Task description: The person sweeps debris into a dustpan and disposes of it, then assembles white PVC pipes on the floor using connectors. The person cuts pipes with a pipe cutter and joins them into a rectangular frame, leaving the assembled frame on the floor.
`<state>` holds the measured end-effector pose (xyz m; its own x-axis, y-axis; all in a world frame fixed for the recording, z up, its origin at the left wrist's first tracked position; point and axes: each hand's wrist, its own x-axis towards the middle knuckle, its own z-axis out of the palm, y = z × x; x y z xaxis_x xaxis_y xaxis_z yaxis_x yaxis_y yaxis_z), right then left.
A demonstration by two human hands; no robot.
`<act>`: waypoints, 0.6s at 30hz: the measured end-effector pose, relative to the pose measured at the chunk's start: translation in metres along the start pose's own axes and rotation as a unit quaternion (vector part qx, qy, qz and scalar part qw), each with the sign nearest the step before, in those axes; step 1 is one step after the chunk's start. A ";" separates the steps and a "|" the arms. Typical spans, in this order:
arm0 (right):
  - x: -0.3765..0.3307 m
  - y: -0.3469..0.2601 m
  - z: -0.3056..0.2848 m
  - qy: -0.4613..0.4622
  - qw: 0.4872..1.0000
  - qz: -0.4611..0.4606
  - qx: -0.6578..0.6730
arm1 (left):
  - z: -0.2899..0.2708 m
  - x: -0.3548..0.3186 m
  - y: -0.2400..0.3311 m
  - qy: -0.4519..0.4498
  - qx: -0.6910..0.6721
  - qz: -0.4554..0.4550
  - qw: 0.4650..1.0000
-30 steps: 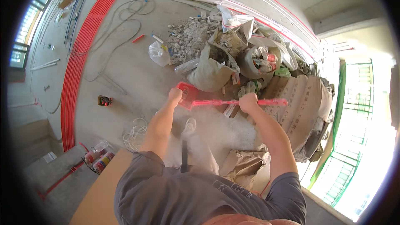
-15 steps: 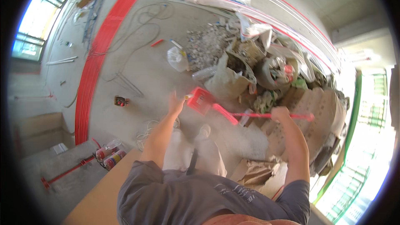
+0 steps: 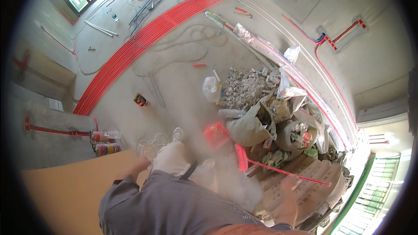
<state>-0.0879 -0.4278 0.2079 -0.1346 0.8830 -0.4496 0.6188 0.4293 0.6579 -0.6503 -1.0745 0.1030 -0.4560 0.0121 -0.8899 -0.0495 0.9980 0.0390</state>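
Observation:
My left hand point(image 3: 141, 164) is low beside my trouser leg, near the edge of a tan board point(image 3: 78, 187); its fingers are too indistinct to read. A red dustpan point(image 3: 216, 135), blurred, is on the floor side of the sacks, apart from that hand. Right of it, a red broom point(image 3: 242, 157) slants down with its long handle over brown printed sacking. Smeared by motion, my right hand point(image 3: 292, 183) is at the handle's lower part; whether it grips is unclear. Pale dust hangs around the dustpan and my legs.
An open woven sack point(image 3: 248, 128) and another sack point(image 3: 285, 137) hold rubbish beside a heap of grey rubble point(image 3: 248, 88). A clear plastic bag point(image 3: 211, 89), a small box point(image 3: 140, 100) and red pipes point(image 3: 126, 50) lie on the concrete floor.
My left hand has come off the dustpan and drawn back to my side. The dustpan and broom sit lower in view. My right arm has moved lower, and the view has turned.

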 end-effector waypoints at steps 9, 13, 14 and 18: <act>-0.101 -0.306 -0.099 -0.115 0.886 -0.131 0.429 | -0.087 0.121 -0.011 0.150 0.316 0.394 0.850; -0.117 -0.397 -0.190 -0.139 0.849 -0.205 0.466 | -0.171 0.183 -0.027 0.189 -0.054 0.228 0.954; -0.118 -0.417 -0.218 -0.130 0.842 -0.228 0.471 | -0.196 0.194 -0.032 0.231 -0.121 0.221 0.940; -0.090 -0.478 -0.344 -0.073 0.820 -0.279 0.494 | -0.306 0.227 -0.048 0.373 -0.235 0.175 0.880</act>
<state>-0.6375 -0.6467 0.1417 -0.5599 0.5385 -0.6297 0.8278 0.3306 -0.4533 -1.0234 -1.1382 0.0383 -0.9646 0.0953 -0.2458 -0.0716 0.8027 0.5921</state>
